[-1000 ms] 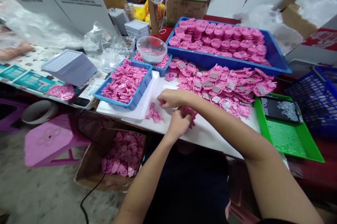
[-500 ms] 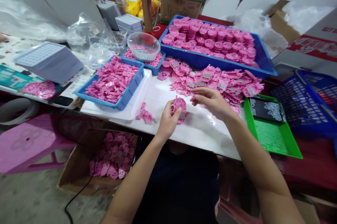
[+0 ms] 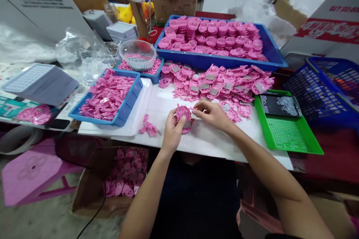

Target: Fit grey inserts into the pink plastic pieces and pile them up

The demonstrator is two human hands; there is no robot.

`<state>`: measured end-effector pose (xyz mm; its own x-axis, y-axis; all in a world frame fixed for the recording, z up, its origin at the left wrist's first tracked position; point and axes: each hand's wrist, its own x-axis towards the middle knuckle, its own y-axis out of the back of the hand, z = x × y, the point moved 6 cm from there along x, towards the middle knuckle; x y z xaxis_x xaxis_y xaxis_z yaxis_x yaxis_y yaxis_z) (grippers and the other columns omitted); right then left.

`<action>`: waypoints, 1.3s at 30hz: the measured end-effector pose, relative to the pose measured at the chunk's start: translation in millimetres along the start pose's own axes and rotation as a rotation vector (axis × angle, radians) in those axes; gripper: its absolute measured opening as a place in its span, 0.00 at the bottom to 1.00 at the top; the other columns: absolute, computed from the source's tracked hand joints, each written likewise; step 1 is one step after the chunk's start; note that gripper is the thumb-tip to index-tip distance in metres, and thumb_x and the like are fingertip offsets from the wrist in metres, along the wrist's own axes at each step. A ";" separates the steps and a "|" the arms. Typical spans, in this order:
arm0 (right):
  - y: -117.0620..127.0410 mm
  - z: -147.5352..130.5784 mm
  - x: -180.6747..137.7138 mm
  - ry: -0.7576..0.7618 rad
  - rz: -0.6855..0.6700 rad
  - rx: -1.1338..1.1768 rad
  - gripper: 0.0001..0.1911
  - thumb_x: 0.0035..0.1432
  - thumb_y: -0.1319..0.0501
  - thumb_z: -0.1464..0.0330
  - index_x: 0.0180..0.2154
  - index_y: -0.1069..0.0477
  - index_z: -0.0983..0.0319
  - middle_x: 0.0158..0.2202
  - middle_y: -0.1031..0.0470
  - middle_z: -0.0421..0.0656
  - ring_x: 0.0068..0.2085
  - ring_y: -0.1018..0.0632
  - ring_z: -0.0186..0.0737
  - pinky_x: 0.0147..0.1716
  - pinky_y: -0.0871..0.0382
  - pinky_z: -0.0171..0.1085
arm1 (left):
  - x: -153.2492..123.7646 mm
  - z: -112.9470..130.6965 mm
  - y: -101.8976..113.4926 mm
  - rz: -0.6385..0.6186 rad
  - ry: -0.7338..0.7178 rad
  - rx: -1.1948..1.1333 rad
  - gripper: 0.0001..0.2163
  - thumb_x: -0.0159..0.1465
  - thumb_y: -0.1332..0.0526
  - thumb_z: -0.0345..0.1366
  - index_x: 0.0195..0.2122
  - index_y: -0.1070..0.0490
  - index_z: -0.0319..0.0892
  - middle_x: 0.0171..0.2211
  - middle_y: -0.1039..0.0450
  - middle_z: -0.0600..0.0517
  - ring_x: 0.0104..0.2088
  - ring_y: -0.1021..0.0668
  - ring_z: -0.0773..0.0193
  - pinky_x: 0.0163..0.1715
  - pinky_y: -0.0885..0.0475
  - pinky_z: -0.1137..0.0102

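Observation:
My left hand (image 3: 173, 129) grips a pink plastic casing (image 3: 183, 114) with a grey patch on its lower part, held over the white tabletop (image 3: 165, 100). Close to the casing's right edge, my right hand (image 3: 211, 115) has thumb and forefinger pinched together; a tiny pink bit seems to show at the tips, too small to name. Behind both hands spreads a heap of pink casings (image 3: 221, 82), many with grey patches, with small pink pieces (image 3: 183, 92) at its near left. A few loose pink parts (image 3: 150, 128) lie left of my left hand.
A blue tray (image 3: 131, 100) of pink parts stands at left, a small blue tray (image 3: 157, 76) with a clear bowl (image 3: 140, 55) behind it. Stacked casings fill a large blue tray (image 3: 276, 57). At right are a green tray (image 3: 310, 140) and a blue basket (image 3: 322, 93).
My right hand has come down and left, from above the near side of the heap to the edge of the held casing. My left hand keeps its hold. The camera view has shifted.

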<state>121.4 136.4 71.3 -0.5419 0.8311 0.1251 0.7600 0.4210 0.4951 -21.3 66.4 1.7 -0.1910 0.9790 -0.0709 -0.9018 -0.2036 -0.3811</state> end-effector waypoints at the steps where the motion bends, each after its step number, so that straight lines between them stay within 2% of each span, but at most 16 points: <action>1: -1.2 -3.5 -1.0 0.042 0.035 -0.034 0.16 0.61 0.34 0.54 0.36 0.27 0.62 0.29 0.24 0.40 0.30 0.24 0.35 0.29 0.32 0.34 | 0.0 0.4 0.4 0.002 -0.011 0.000 0.19 0.64 0.35 0.45 0.53 0.32 0.43 0.45 0.22 0.46 0.43 0.18 0.57 0.47 0.23 0.62; 5: -13.7 -11.9 -5.6 0.191 0.079 -0.150 0.14 0.61 0.33 0.58 0.33 0.30 0.61 0.27 0.29 0.38 0.28 0.29 0.33 0.29 0.35 0.35 | 1.0 0.8 3.2 0.017 -0.046 0.005 0.17 0.65 0.35 0.44 0.52 0.31 0.43 0.46 0.23 0.47 0.46 0.20 0.58 0.50 0.26 0.64; 8: -21.1 -17.5 -9.3 0.333 0.075 -0.231 0.11 0.63 0.34 0.61 0.34 0.30 0.61 0.27 0.31 0.38 0.28 0.31 0.34 0.29 0.35 0.35 | 2.2 0.9 4.3 0.014 -0.055 -0.007 0.16 0.65 0.36 0.44 0.50 0.31 0.43 0.44 0.23 0.48 0.45 0.20 0.60 0.49 0.26 0.66; 12: -19.3 -25.4 -13.1 0.482 0.047 -0.319 0.04 0.66 0.38 0.67 0.39 0.28 0.60 0.36 0.28 0.45 0.37 0.27 0.40 0.36 0.30 0.40 | 2.1 4.2 5.0 0.034 -0.092 0.018 0.15 0.65 0.36 0.44 0.49 0.29 0.42 0.43 0.23 0.49 0.43 0.21 0.61 0.48 0.26 0.67; 15: -14.7 -29.0 -14.9 0.569 0.009 -0.359 0.05 0.65 0.40 0.70 0.41 0.26 0.59 0.48 0.26 0.51 0.47 0.25 0.48 0.46 0.27 0.49 | 1.2 4.9 5.2 0.048 -0.087 0.051 0.16 0.65 0.36 0.45 0.50 0.30 0.42 0.42 0.23 0.48 0.42 0.21 0.61 0.46 0.24 0.66; 17: -13.8 -29.3 -16.0 0.617 -0.037 -0.366 0.07 0.65 0.41 0.72 0.42 0.26 0.58 0.50 0.25 0.51 0.50 0.24 0.49 0.50 0.27 0.51 | 0.8 4.2 5.9 0.056 -0.069 0.066 0.17 0.65 0.35 0.46 0.50 0.30 0.42 0.40 0.23 0.48 0.39 0.20 0.61 0.43 0.23 0.66; 19: -13.7 -27.7 -16.3 0.625 -0.071 -0.364 0.08 0.66 0.42 0.71 0.43 0.25 0.57 0.48 0.23 0.50 0.49 0.22 0.48 0.49 0.25 0.50 | 0.7 3.2 5.7 0.045 -0.041 0.070 0.17 0.64 0.35 0.46 0.49 0.30 0.42 0.39 0.24 0.49 0.35 0.21 0.62 0.40 0.22 0.66; 22: -14.4 -24.2 -14.7 0.542 -0.095 -0.309 0.08 0.67 0.41 0.68 0.43 0.23 0.56 0.46 0.21 0.49 0.47 0.21 0.48 0.48 0.24 0.50 | 0.4 3.8 4.3 0.023 -0.017 0.051 0.18 0.63 0.34 0.46 0.49 0.31 0.43 0.37 0.24 0.51 0.31 0.22 0.65 0.36 0.22 0.68; 24: -12.3 -21.6 -12.2 0.436 -0.051 -0.182 0.07 0.66 0.38 0.65 0.43 0.22 0.56 0.45 0.20 0.48 0.46 0.20 0.47 0.49 0.24 0.50 | -0.3 6.2 3.2 0.017 -0.024 0.045 0.17 0.63 0.34 0.46 0.49 0.31 0.43 0.36 0.25 0.52 0.30 0.22 0.66 0.35 0.22 0.69; 28: -9.0 -5.1 -6.0 0.094 0.054 0.368 0.16 0.59 0.31 0.64 0.50 0.23 0.55 0.43 0.22 0.43 0.40 0.20 0.39 0.46 0.22 0.43 | -2.3 8.0 1.2 0.010 -0.008 0.032 0.17 0.64 0.35 0.47 0.49 0.31 0.43 0.36 0.23 0.50 0.28 0.22 0.67 0.32 0.23 0.70; 30: -13.3 3.2 -4.5 -0.054 0.024 0.648 0.18 0.57 0.29 0.64 0.50 0.22 0.54 0.40 0.23 0.40 0.37 0.22 0.34 0.43 0.23 0.39 | -2.8 6.7 0.7 0.005 0.010 0.006 0.18 0.65 0.36 0.48 0.49 0.32 0.43 0.36 0.23 0.50 0.27 0.21 0.67 0.31 0.24 0.70; 32: -16.4 8.1 -4.2 -0.156 -0.012 0.812 0.17 0.55 0.28 0.64 0.48 0.21 0.56 0.38 0.24 0.39 0.35 0.23 0.32 0.42 0.23 0.37 | -2.8 5.6 0.3 -0.001 0.014 -0.013 0.19 0.64 0.35 0.48 0.50 0.32 0.43 0.37 0.22 0.49 0.27 0.20 0.66 0.31 0.24 0.70; 36: -14.8 12.2 -5.3 -0.249 0.005 0.921 0.16 0.52 0.26 0.63 0.42 0.21 0.58 0.35 0.23 0.39 0.37 0.23 0.33 0.44 0.24 0.37 | -2.5 4.3 0.3 0.001 0.020 -0.013 0.21 0.63 0.35 0.50 0.49 0.33 0.42 0.37 0.22 0.49 0.28 0.20 0.65 0.31 0.24 0.70; 39: -13.5 11.6 -6.4 -0.266 0.034 0.961 0.18 0.50 0.25 0.63 0.43 0.21 0.56 0.38 0.22 0.40 0.39 0.22 0.35 0.44 0.24 0.37 | -3.2 4.7 0.5 0.006 0.027 0.006 0.21 0.63 0.35 0.52 0.49 0.33 0.42 0.37 0.22 0.49 0.28 0.19 0.64 0.29 0.25 0.71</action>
<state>118.8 129.6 53.8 -0.5060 0.8529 -0.1288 0.8050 0.4132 -0.4257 -23.1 63.2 6.0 -0.1858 0.9777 -0.0975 -0.9032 -0.2090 -0.3749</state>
